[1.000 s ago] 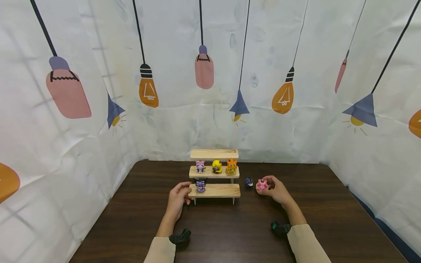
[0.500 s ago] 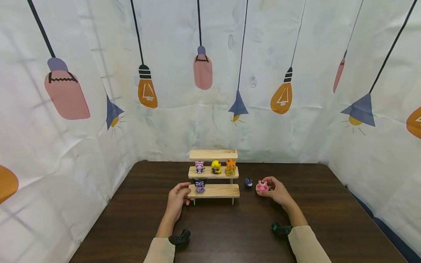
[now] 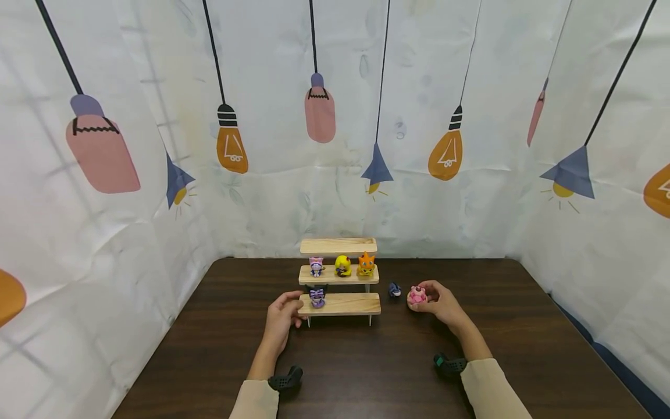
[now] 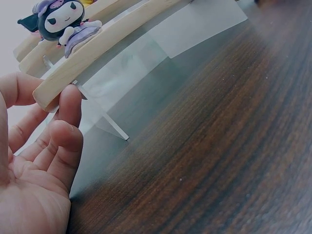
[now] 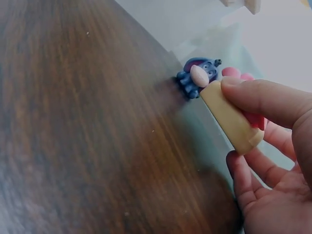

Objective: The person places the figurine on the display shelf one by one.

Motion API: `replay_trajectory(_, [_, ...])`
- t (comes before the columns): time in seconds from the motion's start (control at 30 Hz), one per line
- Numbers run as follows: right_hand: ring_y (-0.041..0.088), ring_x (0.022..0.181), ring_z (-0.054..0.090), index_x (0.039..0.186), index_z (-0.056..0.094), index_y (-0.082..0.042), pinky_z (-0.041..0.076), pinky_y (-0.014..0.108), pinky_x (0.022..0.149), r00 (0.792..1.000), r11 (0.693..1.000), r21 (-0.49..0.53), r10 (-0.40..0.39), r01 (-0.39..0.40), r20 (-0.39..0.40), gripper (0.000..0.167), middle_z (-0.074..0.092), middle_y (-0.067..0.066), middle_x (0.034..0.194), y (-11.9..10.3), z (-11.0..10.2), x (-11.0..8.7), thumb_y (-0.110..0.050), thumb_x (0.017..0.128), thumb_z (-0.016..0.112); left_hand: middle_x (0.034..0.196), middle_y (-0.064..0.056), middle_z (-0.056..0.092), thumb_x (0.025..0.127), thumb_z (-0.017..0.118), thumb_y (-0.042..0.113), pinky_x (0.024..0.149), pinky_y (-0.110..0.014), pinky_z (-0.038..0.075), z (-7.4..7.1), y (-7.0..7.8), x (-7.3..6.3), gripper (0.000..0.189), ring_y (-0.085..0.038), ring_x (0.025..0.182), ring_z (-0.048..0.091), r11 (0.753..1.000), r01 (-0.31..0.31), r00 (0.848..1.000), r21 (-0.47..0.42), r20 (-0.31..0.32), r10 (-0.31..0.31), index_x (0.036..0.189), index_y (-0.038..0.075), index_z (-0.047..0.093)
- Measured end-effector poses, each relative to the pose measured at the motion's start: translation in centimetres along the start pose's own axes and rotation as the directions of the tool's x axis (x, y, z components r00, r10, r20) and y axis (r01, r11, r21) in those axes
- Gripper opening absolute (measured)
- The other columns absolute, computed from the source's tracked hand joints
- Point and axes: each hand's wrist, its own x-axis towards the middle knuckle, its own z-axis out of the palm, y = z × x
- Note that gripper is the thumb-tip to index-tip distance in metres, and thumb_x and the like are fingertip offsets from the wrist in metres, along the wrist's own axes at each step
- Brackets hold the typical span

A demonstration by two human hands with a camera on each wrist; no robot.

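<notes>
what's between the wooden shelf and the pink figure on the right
In the head view, a small blue figure is on the dark table between the wooden shelf and the pink figure.

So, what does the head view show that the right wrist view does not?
Only in the head view: the left hand pinching the shelf, the purple toy on its lowest step, both sleeves.

Only in the right wrist view: the palm of the right hand, clearly the pale yellow part of the pink toy.

Both: the dark table, the blue toy, and the right hand holding the pink toy.
</notes>
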Motion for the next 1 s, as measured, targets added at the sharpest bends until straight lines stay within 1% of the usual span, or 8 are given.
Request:
replay_trajectory(0.23, [0.023,0.097,0.054,0.135,0.054,-0.006,0.049,0.033,0.081,1.0,1.0,-0.011,-0.011,0.011,0.008,0.059,0.059,0.019,0.129,-0.6,-0.1,0.0,-0.02,0.085,0.083,0.081,-0.003,0.067,0.094,0.059,0.002,0.048,-0.022,0.045,-0.1,-0.1,0.0,0.03,-0.015,0.058,0.062,1.0,0.004,1.0,-0.001,-0.002,-0.004,0.124,-0.004,0.062])
replay_trajectory(0.33, [0.023,0.097,0.056,0.134,0.055,-0.006,0.051,0.032,0.08,1.0,0.999,-0.01,-0.03,0.03,0.009,0.058,0.06,0.019,0.128,-1.0,-0.1,0.1,-0.02,0.085,0.084,0.08,-0.003,0.067,0.094,0.059,0.002,0.048,-0.022,0.045,-0.1,-0.1,0.0,0.031,-0.015,0.059,0.062,1.0,0.003,1.0,-0.001,0.001,-0.003,0.125,-0.005,0.062])
replay_trajectory(0.47, [0.025,0.097,0.058,0.133,0.055,-0.007,0.052,0.034,0.08,0.998,0.998,-0.009,-0.059,0.059,0.014,0.059,0.06,0.02,0.128,-1.8,0.1,0.0,-0.019,0.084,0.084,0.08,-0.002,0.067,0.094,0.059,0.002,0.048,-0.022,0.045,-0.1,-0.1,0.0,0.031,-0.015,0.059,0.062,1.0,0.002,1.0,-0.005,0.003,-0.002,0.125,-0.005,0.062])
replay_trajectory(0.63, [0.026,0.096,0.057,0.132,0.056,-0.008,0.052,0.035,0.079,0.998,0.997,-0.029,-0.07,0.07,0.01,0.06,0.062,0.02,0.126,-3.0,0.4,-0.2,-0.021,0.081,0.086,0.079,-0.003,0.067,0.094,0.059,0.002,0.047,-0.022,0.045,0.0,0.0,0.0,0.03,-0.015,0.058,0.062,1.0,-0.004,1.0,-0.003,0.001,0.004,0.123,-0.005,0.062])
replay_trajectory(0.9, [0.026,0.094,0.058,0.131,0.056,-0.009,0.054,0.034,0.076,0.991,0.992,-0.043,-0.119,0.121,0.053,0.059,0.062,0.018,0.122,-4.5,1.1,-0.4,-0.021,0.082,0.086,0.079,-0.003,0.066,0.094,0.059,0.002,0.047,-0.022,0.045,0.1,0.0,0.0,0.031,-0.015,0.057,0.062,1.0,-0.008,1.0,-0.001,-0.001,0.008,0.124,-0.005,0.063])
replay_trajectory(1.0, [0.025,0.093,0.058,0.13,0.057,-0.009,0.054,0.033,0.075,0.99,0.99,-0.04,-0.132,0.134,0.059,0.058,0.062,0.017,0.119,-5.1,1.4,-0.5,-0.02,0.081,0.087,0.079,-0.003,0.066,0.094,0.059,0.002,0.047,-0.022,0.045,0.0,-0.1,0.0,0.031,-0.015,0.057,0.062,1.0,-0.009,1.0,-0.001,-0.003,0.009,0.123,-0.006,0.062])
